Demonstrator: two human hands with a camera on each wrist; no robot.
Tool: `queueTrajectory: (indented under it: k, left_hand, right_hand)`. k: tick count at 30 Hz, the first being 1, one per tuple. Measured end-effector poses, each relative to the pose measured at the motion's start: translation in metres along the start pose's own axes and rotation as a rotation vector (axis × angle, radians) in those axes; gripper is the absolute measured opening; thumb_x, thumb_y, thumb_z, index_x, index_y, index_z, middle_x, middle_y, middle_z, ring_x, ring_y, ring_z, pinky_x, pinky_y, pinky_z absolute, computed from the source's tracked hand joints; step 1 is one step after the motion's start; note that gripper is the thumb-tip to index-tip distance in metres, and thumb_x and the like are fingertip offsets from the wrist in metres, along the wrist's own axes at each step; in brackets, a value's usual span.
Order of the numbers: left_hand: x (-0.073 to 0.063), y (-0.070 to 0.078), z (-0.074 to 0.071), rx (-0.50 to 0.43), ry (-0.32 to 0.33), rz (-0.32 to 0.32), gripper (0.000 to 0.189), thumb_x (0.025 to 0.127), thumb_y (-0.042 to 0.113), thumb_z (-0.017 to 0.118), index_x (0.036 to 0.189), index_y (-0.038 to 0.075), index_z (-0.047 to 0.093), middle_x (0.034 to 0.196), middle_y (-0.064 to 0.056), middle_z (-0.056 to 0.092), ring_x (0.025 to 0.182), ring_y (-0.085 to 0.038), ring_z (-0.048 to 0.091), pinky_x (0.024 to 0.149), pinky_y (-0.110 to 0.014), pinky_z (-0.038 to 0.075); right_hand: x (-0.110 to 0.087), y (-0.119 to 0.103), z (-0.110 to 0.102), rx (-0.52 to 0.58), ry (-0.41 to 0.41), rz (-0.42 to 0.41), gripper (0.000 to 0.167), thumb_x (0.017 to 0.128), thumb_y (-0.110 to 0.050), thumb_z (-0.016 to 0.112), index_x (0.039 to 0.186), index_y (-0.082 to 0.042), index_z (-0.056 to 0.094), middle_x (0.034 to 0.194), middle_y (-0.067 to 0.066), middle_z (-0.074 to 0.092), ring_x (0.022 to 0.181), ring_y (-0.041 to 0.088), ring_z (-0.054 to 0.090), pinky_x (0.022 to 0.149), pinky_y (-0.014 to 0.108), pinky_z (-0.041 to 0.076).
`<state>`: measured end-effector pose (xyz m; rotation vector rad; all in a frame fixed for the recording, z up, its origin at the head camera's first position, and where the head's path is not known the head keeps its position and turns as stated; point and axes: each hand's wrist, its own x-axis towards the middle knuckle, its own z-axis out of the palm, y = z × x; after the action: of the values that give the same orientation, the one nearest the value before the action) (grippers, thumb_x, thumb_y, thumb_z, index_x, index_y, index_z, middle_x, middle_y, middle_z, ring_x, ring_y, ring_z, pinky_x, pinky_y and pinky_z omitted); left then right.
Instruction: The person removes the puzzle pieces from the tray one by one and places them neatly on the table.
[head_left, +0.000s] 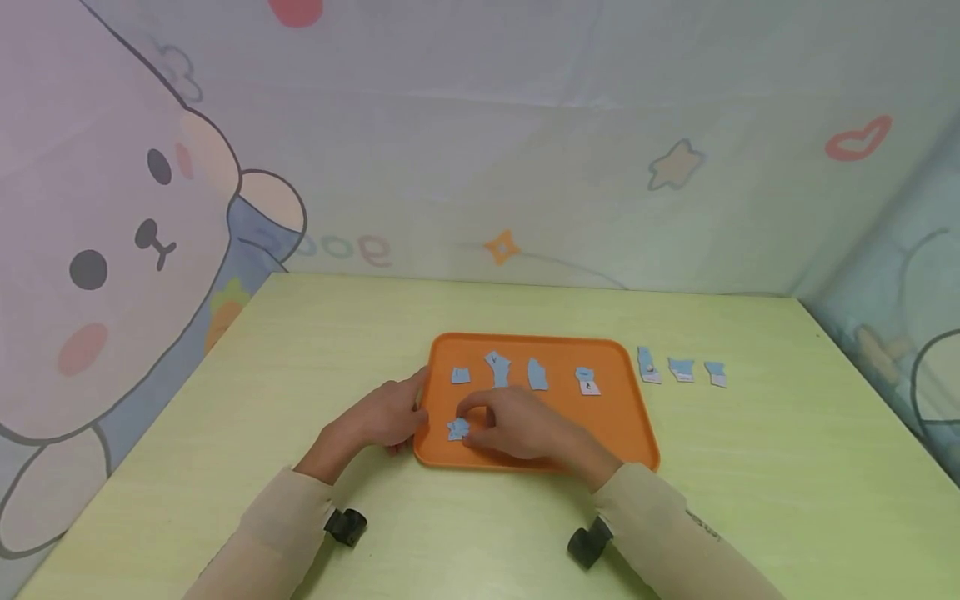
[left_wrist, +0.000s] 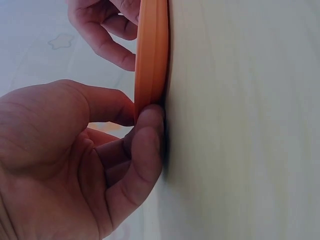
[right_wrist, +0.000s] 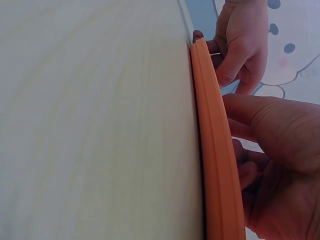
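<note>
An orange tray point(head_left: 540, 446) lies on the table, with several small pale-blue paper pieces on it. My left hand point(head_left: 386, 414) grips its left edge, the thumb over the rim and curled fingers against the outer side and underside, as the left wrist view point(left_wrist: 75, 150) shows. Over the tray's lower left part, my right hand point(head_left: 525, 423) has thumb and index finger curled about a small heap of blue paper pieces point(head_left: 457, 429), pinching at it. In the right wrist view the rim hides those fingertips.
Along the tray's upper half lie a small square piece point(head_left: 461, 376), a forked piece point(head_left: 498, 367), a curved piece point(head_left: 537, 375) and a blue-and-white piece point(head_left: 588, 383). Three more pieces point(head_left: 682, 370) lie on the table point(head_left: 787, 467) right of the tray. A printed curtain point(head_left: 480, 150) hangs behind.
</note>
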<state>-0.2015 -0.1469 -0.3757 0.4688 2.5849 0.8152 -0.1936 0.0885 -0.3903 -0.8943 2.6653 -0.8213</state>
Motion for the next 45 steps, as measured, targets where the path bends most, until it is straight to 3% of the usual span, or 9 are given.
queueTrajectory:
  k: [9,19,31,40,45]
  left_hand:
    - [0.003,-0.003,0.004,-0.012,-0.005,-0.029,0.075,0.102,0.007,0.047,0.170,0.004,0.015,0.059,-0.003,0.059,0.047,-0.014,0.055,0.048,-0.028,0.048]
    - [0.004,-0.001,0.003,0.002,0.000,-0.031,0.076,0.102,0.007,0.048,0.170,0.004,0.015,0.060,-0.004,0.061,0.048,-0.015,0.056,0.049,-0.029,0.050]
    - [0.002,0.001,0.001,-0.005,0.000,-0.012,0.074,0.100,0.004,0.046,0.168,0.002,0.017,0.061,-0.005,0.060,0.049,-0.016,0.057,0.049,-0.029,0.050]
    - [-0.001,0.001,0.000,-0.023,-0.006,-0.027,0.076,0.100,0.005,0.047,0.169,0.003,0.016,0.062,-0.005,0.060,0.050,-0.016,0.057,0.050,-0.029,0.050]
    - [0.000,0.002,0.001,-0.017,-0.009,-0.030,0.076,0.099,0.005,0.047,0.169,0.003,0.016,0.063,-0.005,0.060,0.050,-0.016,0.057,0.051,-0.029,0.050]
  right_hand:
    - [0.000,0.005,0.003,0.021,0.004,0.001,0.024,0.097,-0.024,0.076,0.119,-0.018,0.074,0.060,-0.009,0.046,0.054,0.007,0.038,0.060,0.023,0.036]
    - [-0.008,0.015,-0.003,0.059,0.064,0.032,0.028,0.095,-0.029,0.078,0.122,-0.024,0.074,0.071,-0.005,0.061,0.064,0.010,0.053,0.065,0.027,0.046]
    - [-0.027,0.020,-0.019,0.078,0.080,0.067,0.028,0.095,-0.034,0.079,0.122,-0.029,0.073,0.067,-0.006,0.055,0.062,0.007,0.049,0.062,0.025,0.043]
    - [-0.043,0.025,-0.032,0.075,0.113,0.027,0.029,0.095,-0.030,0.080,0.123,-0.024,0.074,0.064,-0.008,0.054,0.059,0.006,0.049,0.062,0.024,0.044]
    - [-0.053,0.034,-0.036,0.078,0.121,0.054,0.027,0.094,-0.029,0.081,0.119,-0.025,0.073,0.063,-0.008,0.052,0.057,0.006,0.048,0.058,0.023,0.042]
